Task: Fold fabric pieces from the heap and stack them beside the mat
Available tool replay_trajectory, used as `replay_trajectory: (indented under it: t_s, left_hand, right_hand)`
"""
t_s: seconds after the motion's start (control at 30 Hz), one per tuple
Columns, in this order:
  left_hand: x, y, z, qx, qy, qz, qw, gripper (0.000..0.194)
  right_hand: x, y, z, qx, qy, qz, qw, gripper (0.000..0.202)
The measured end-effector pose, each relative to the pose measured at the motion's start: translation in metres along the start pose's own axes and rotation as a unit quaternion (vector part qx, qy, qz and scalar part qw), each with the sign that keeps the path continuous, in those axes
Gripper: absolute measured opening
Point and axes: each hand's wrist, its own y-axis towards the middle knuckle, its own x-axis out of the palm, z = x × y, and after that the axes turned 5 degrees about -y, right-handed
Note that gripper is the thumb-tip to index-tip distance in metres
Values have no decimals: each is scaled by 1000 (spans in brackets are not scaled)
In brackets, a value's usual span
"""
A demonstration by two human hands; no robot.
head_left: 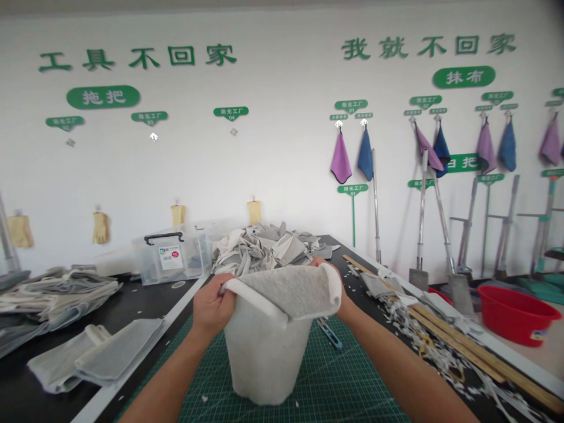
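A white felt bag (268, 358), grey on its inside, stands upright above the green cutting mat (352, 376). My left hand (214, 308) pinches its rim at the left corner. On the far right corner, my right hand (337, 282) grips the same rim, partly hidden behind the folded-over grey flap (291, 288). The bag's mouth is spread between both hands. Just right of the bag, a blue utility knife (329, 333) lies on the mat.
Behind the bag rises a heap of grey and white felt pieces (268, 244), beside a clear plastic box (170, 258). Folded felt pieces (118, 349) and a stack (53, 299) lie left. Wooden strips (458, 341) and white scraps (405, 320) run along the right edge.
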Motion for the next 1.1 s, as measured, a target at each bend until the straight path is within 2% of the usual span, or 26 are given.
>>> replay_trajectory:
  t_s: [0.13, 0.27, 0.37, 0.47, 0.53, 0.6, 0.73, 0.8, 0.87, 0.97, 1.1]
  left_hand:
    - [1, 1, 10, -61, -82, 6, 995, 8]
    - [0, 8, 20, -171, -184, 7, 968, 7]
    - [-3, 12, 24, -305, -304, 0, 903, 14]
    - [-4, 16, 22, -393, -383, -37, 835, 32]
    - [0, 18, 14, -425, -398, -78, 809, 35]
    - [8, 17, -1, -449, -391, -121, 794, 33]
    - [31, -2, -43, -471, -318, -184, 802, 30]
    - [41, -18, -65, -490, -261, -228, 800, 32]
    - [49, -35, -84, -486, -169, -284, 809, 36]
    - [55, -55, -104, -463, -102, -325, 819, 33]
    - [54, -73, -120, -393, -41, -354, 848, 21]
  right_hand:
    - [-6, 0, -3, -72, -27, -65, 995, 10]
    - [-6, -2, -12, -105, 6, -71, 992, 18]
    - [-1, 3, -21, -77, 81, -23, 993, 15]
    - [8, 11, -21, -23, 127, 35, 991, 11]
    - [15, 17, -12, 38, 135, 44, 989, 10]
    - [23, 19, 7, 100, 126, 13, 987, 12]
    - [43, 10, 59, 146, 17, -96, 984, 18]
    - [54, -2, 85, 165, -61, -134, 975, 20]
    - [66, -16, 106, 184, -96, -150, 967, 20]
    - [81, -37, 127, 198, -128, -175, 956, 17]
    - [89, -55, 140, 187, -169, -219, 943, 22]
